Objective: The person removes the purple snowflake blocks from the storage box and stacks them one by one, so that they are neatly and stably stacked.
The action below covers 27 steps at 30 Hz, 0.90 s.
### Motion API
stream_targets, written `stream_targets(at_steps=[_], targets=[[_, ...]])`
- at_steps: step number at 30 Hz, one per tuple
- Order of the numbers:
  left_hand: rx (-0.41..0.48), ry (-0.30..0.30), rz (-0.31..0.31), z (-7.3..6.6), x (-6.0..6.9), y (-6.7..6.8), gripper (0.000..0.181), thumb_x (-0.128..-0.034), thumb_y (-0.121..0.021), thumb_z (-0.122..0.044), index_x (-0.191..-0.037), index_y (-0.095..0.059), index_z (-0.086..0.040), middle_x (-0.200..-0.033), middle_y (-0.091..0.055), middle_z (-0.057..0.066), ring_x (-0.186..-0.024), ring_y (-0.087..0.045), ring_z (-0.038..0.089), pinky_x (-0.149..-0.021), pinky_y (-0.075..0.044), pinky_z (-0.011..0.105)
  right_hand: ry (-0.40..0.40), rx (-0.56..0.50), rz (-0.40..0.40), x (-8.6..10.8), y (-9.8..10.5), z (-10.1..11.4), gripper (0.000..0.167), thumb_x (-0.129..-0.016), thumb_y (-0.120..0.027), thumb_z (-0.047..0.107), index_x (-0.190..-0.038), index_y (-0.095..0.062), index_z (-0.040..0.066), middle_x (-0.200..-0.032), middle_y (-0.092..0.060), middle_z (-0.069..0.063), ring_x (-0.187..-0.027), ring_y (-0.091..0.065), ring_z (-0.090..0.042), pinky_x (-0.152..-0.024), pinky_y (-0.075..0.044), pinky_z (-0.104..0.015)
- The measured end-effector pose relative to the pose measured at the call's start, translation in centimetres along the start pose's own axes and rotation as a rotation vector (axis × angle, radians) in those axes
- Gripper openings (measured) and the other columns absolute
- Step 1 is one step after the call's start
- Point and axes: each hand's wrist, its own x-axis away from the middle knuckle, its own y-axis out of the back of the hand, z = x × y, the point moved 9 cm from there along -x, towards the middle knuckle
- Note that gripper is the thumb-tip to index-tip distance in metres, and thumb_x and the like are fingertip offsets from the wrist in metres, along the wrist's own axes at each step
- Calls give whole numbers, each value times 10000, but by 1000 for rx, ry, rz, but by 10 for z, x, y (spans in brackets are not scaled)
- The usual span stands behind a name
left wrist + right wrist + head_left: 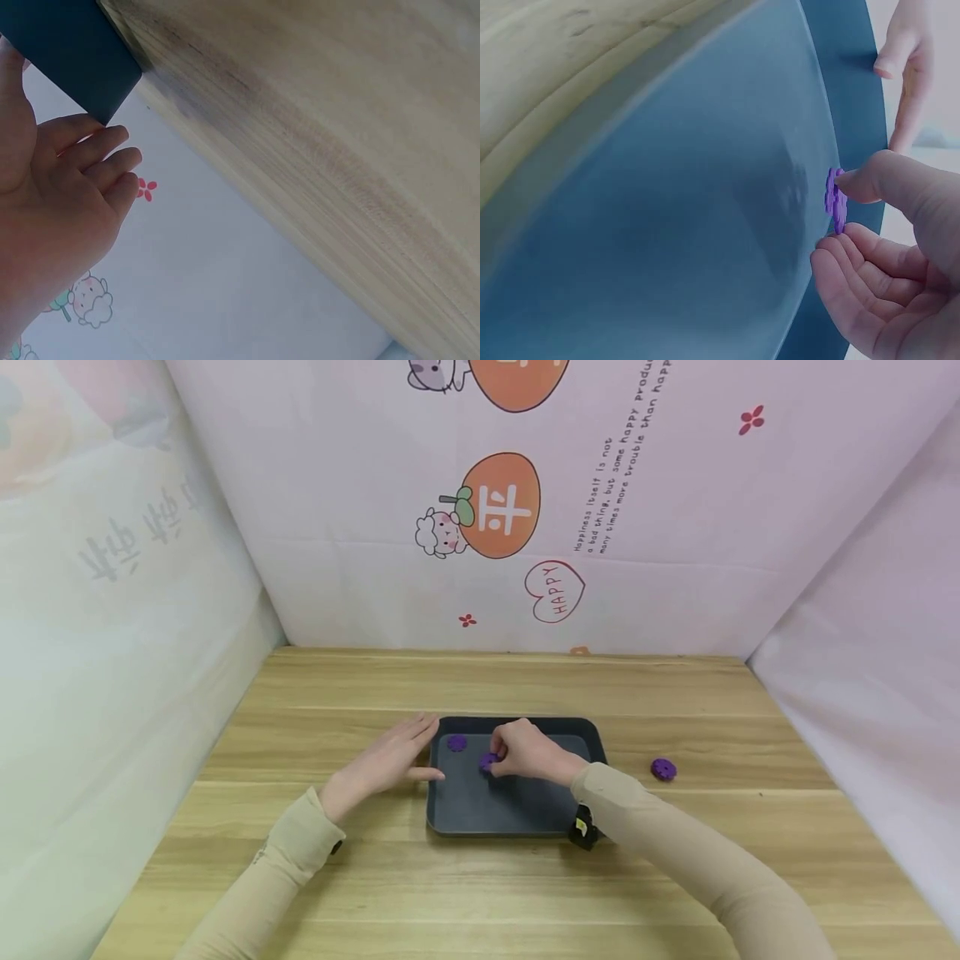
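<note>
A dark grey rectangular tray point(517, 822) rests on the wooden table. Above its floor, left of the middle, my right hand point(528, 752) pinches a purple notched disc point(841, 210) between thumb and fingertips; in the head view the fingers partly cover this disc point(487, 762). A second purple notched disc point(457, 742) lies in the tray's back left corner. My left hand point(390, 758) is at the tray's left side, fingers along the outer wall and thumb over the rim. The left wrist view has that hand point(67, 180) at a tray corner, fingers slightly bent.
On the table point(337, 893) right of the tray lies another purple notched disc point(663, 769). A black object with a yellow mark point(582, 828) shows under the right sleeve, by the tray's front right corner. Printed white sheets point(660, 593) stand behind and at both sides.
</note>
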Motion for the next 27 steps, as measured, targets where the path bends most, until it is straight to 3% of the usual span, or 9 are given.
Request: stream_targets(at_steps=[20,27], targets=[[1,-12,-16,0,0,0,882,-897,-652,-517,-1484,-371,79,-1564,-356,253,-1469,-331,420,-1215,-318,537,0,-39,-83,37,34,-43,206,-812,-782,130,-949,-696,2,-894,-735,-103,-803,-697,-155,-718,-618,-296],[3,-30,-29,-1,1,1,863,-899,-666,-484,-1472,-382,95,-1546,-376,276,-1453,-345,447,-1200,-333,557,-35,-39,-116,50,44,-65,205,-797,-794,125,-911,-691,-12,-851,-726,-106,-766,-684,-149,-706,-616,-299]])
